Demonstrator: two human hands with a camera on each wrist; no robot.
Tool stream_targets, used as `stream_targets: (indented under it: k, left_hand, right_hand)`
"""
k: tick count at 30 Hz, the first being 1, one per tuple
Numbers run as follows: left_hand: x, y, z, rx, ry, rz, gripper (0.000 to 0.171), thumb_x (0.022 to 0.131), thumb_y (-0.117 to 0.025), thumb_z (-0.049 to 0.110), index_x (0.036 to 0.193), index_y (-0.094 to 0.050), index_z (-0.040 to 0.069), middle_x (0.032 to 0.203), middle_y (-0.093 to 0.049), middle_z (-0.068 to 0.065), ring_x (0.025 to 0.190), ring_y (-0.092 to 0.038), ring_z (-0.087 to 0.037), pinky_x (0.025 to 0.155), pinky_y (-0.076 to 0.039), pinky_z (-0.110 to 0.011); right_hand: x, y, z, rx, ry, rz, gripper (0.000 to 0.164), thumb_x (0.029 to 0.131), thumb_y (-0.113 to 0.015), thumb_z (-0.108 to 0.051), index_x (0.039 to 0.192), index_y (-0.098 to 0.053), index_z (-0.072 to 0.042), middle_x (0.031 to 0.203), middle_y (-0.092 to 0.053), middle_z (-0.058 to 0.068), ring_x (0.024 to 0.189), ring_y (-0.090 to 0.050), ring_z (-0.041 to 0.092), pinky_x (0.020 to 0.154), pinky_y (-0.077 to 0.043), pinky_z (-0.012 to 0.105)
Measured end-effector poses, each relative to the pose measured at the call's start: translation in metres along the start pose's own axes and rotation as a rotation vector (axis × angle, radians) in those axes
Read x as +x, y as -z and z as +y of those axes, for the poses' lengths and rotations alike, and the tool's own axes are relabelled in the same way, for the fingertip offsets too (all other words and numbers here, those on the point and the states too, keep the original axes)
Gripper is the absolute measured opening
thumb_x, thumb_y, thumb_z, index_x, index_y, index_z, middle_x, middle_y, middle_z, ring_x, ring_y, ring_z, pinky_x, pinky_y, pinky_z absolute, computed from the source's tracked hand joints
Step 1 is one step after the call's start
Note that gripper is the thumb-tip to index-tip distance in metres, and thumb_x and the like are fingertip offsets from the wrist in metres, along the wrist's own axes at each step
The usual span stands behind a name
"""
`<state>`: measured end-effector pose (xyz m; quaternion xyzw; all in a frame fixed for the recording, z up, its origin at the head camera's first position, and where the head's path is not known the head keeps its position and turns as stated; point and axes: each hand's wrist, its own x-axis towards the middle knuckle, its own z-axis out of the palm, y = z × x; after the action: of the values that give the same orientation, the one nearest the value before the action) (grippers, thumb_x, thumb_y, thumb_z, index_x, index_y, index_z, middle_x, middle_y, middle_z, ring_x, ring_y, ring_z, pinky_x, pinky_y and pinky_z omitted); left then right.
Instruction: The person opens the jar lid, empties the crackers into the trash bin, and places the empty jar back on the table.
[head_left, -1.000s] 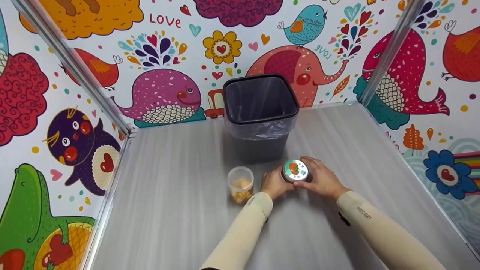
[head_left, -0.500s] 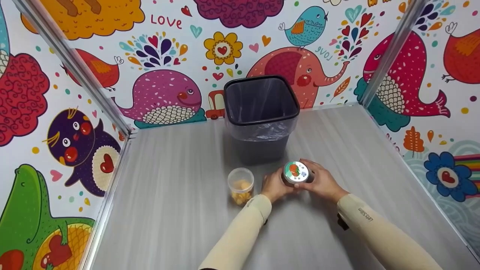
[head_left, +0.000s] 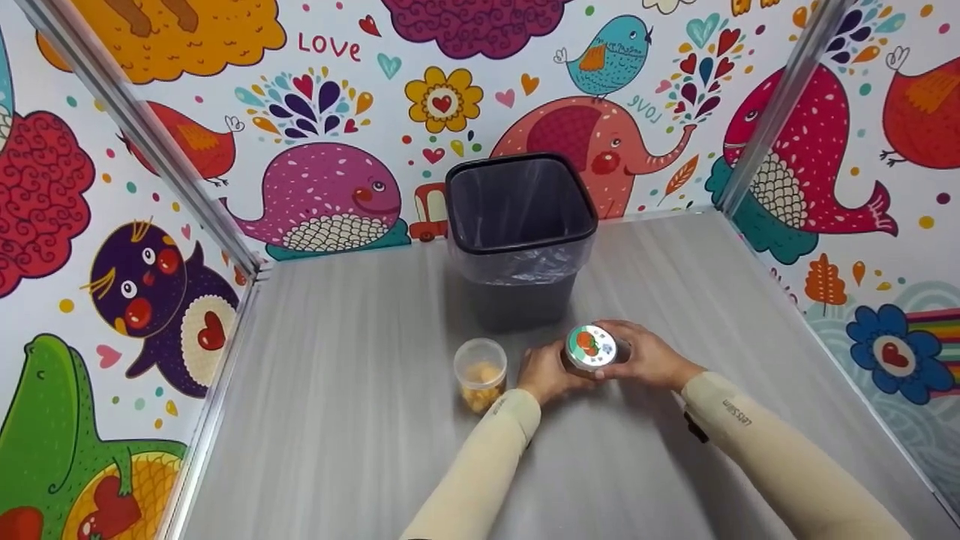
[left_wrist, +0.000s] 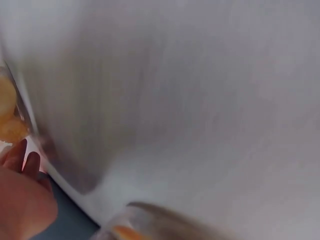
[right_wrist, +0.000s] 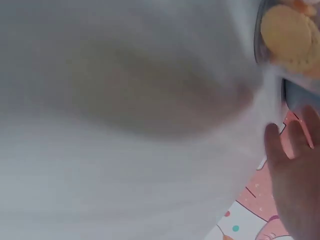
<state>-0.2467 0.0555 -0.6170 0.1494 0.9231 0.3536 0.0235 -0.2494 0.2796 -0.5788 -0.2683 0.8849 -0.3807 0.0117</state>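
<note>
A clear jar with a white and green lid (head_left: 591, 346) carrying a picture of an orange fruit is held between both hands at the front of the bin. My left hand (head_left: 551, 371) grips its left side. On the opposite side my right hand (head_left: 649, 358) holds it, thumb in front and fingers reaching behind. Round pale-yellow pieces (right_wrist: 285, 32) show through the jar in the right wrist view, next to the right fingers (right_wrist: 297, 135). Just left of the left hand stands an open clear plastic cup (head_left: 480, 360), partly filled with yellow-orange pieces.
A dark square bin (head_left: 525, 292) lined with a clear bag stands behind the jar, against the back wall. Printed cartoon panels (head_left: 330, 187) with metal frame edges enclose the grey tabletop (head_left: 337, 420) at the back and sides.
The right wrist has shifted slightly to the right and the right hand has turned a little about the jar. Both hands keep hold of it; cup and bin stay put.
</note>
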Motion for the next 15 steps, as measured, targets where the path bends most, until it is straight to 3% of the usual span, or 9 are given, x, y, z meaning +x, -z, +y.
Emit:
stream_targets:
  k: [5, 8, 11, 15]
  left_hand:
    - [0.002, 0.002, 0.001, 0.021, -0.004, -0.030, 0.077, 0.058, -0.094, 0.051, 0.124, -0.068, 0.018, 0.112, -0.071, 0.008, 0.104, -0.064, -0.016, 0.099, -0.043, -0.035]
    - [0.003, 0.002, 0.000, 0.023, -0.003, -0.031, 0.077, 0.058, -0.093, 0.053, 0.122, -0.068, 0.017, 0.109, -0.071, 0.008, 0.101, -0.065, -0.016, 0.096, -0.045, -0.034]
    - [0.002, 0.002, -0.001, 0.032, -0.018, -0.019, 0.075, 0.058, -0.093, 0.053, 0.120, -0.069, 0.016, 0.106, -0.072, 0.007, 0.099, -0.066, -0.016, 0.096, -0.045, -0.034]
    - [0.001, 0.002, -0.003, 0.042, -0.051, 0.004, 0.073, 0.059, -0.094, 0.050, 0.118, -0.070, 0.015, 0.106, -0.073, 0.006, 0.099, -0.066, -0.014, 0.099, -0.041, -0.036]
  right_hand:
    - [0.017, 0.026, -0.002, -0.065, 0.060, -0.225, 0.085, 0.072, -0.090, -0.037, 0.141, -0.053, -0.002, 0.141, -0.049, 0.026, 0.132, -0.038, 0.050, 0.103, -0.028, 0.068]
    - [0.021, 0.032, -0.006, -0.079, 0.054, -0.288, 0.087, 0.072, -0.089, -0.035, 0.143, -0.050, -0.002, 0.144, -0.046, 0.028, 0.134, -0.034, 0.053, 0.103, -0.025, 0.071]
    - [0.017, 0.026, -0.007, -0.064, 0.028, -0.232, 0.089, 0.072, -0.090, -0.033, 0.144, -0.048, 0.000, 0.144, -0.045, 0.028, 0.134, -0.035, 0.052, 0.105, -0.026, 0.069]
    - [0.003, 0.004, -0.009, 0.031, -0.065, -0.040, 0.093, 0.069, -0.092, -0.032, 0.143, -0.047, 0.004, 0.142, -0.047, 0.026, 0.131, -0.042, 0.046, 0.104, -0.033, 0.062]
